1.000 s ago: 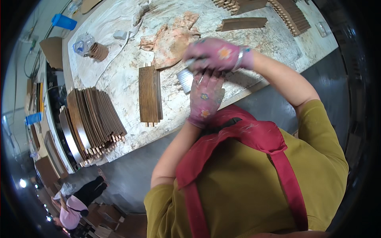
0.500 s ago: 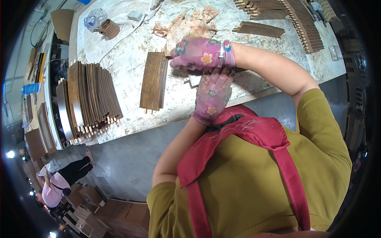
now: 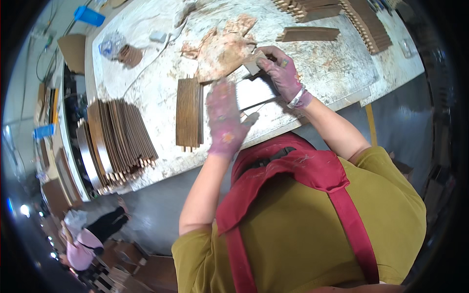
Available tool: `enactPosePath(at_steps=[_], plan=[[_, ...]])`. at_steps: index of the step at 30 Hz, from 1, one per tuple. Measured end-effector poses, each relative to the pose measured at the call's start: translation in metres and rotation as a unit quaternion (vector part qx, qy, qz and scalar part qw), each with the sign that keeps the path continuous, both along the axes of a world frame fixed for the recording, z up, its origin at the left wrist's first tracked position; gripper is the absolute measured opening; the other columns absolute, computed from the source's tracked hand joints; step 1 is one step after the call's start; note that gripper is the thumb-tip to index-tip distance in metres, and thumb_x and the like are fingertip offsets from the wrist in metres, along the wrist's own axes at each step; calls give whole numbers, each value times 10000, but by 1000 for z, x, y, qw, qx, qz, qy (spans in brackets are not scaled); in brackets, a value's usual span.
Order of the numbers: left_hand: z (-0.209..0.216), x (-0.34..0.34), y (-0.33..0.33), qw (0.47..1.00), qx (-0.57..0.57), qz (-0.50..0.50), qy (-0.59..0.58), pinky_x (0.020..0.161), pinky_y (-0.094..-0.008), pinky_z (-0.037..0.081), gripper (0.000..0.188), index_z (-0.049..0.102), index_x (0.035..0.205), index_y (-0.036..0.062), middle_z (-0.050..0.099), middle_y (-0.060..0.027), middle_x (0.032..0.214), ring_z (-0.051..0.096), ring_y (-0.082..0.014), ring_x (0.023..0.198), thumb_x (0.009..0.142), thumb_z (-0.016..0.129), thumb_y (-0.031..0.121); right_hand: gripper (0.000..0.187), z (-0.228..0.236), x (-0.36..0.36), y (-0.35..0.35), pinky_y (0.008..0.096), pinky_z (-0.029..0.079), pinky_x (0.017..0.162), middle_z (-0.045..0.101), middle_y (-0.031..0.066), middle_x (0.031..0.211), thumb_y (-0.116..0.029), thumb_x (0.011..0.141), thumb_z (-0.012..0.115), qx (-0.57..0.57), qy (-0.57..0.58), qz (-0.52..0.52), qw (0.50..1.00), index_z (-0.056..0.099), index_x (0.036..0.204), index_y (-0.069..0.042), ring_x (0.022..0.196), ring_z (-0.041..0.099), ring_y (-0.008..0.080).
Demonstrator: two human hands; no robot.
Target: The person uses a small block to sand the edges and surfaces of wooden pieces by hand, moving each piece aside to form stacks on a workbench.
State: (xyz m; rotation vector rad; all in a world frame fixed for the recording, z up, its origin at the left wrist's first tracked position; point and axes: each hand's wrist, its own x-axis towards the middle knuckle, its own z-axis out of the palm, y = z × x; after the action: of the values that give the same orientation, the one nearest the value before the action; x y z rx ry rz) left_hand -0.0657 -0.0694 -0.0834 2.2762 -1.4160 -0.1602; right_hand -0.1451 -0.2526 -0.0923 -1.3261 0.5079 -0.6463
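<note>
Both hands wear pink flowered gloves. My left hand (image 3: pixel 224 116) is stretched out, somewhat blurred, just right of a stack of dark brown wooden slats (image 3: pixel 189 113) with pegs at the ends. Between thumb and fingers, my right hand (image 3: pixel 286 75) holds a small grey-tan block (image 3: pixel 253 65). A bright white flat piece (image 3: pixel 255 93) with a dark near edge lies on the table between my hands. Whether the left palm touches anything cannot be seen. A stained, crumpled tan cloth (image 3: pixel 224 49) is beyond the hands.
Many brown slats (image 3: pixel 119 136) stand packed at the table's left edge. More pegged slats (image 3: pixel 364 24) lie at the far right, with a separate slat bundle (image 3: pixel 310 33) nearby. A clear plastic jug (image 3: pixel 112 45) is far left. A person (image 3: pixel 83 249) is on the floor area at lower left.
My crossed hands have come apart: the left moved left toward the slat stack and the right moved right, now showing the block. The white piece between them is uncovered. The view has shifted slightly.
</note>
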Motion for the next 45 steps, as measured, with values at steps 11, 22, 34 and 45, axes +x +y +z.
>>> enactPosePath(at_steps=[11, 22, 34, 45], plan=[[-1, -1, -11, 996, 53, -34, -62, 1136, -485, 240, 838, 329, 1433, -33, 323, -243, 1483, 303, -434, 1364, 800, 709, 362, 443, -3, 28, 19, 297, 527, 809, 653, 111, 1011, -372, 869, 691, 9, 52, -45, 998, 600, 1121, -19, 934, 628, 191], [1, -1, -14, 987, 49, -84, -129, 1139, -496, 238, 816, 367, 1404, -58, 354, -240, 1464, 295, -411, 1380, 814, 692, 404, 499, -4, 16, 29, 322, 476, 894, 641, 96, 1081, -393, 862, 671, -67, 87, -4, 994, 583, 1138, 13, 1001, 600, 217], [-7, -3, -10, 987, -11, -110, -116, 1118, -526, 246, 818, 388, 1396, -41, 384, -248, 1432, 330, -424, 1346, 788, 719, 395, 373, -6, 13, 22, 261, 504, 782, 646, 60, 986, -289, 858, 714, 3, -26, -78, 997, 622, 1088, -10, 881, 603, 125], [13, -3, -47, 984, -36, -141, -101, 1090, -519, 284, 663, 473, 1356, 43, 472, -218, 1315, 414, -408, 1242, 795, 702, 313, 225, 5, -48, -45, 272, 552, 612, 643, 51, 953, -166, 909, 655, 150, -144, -218, 954, 605, 1081, -30, 806, 626, 114]])
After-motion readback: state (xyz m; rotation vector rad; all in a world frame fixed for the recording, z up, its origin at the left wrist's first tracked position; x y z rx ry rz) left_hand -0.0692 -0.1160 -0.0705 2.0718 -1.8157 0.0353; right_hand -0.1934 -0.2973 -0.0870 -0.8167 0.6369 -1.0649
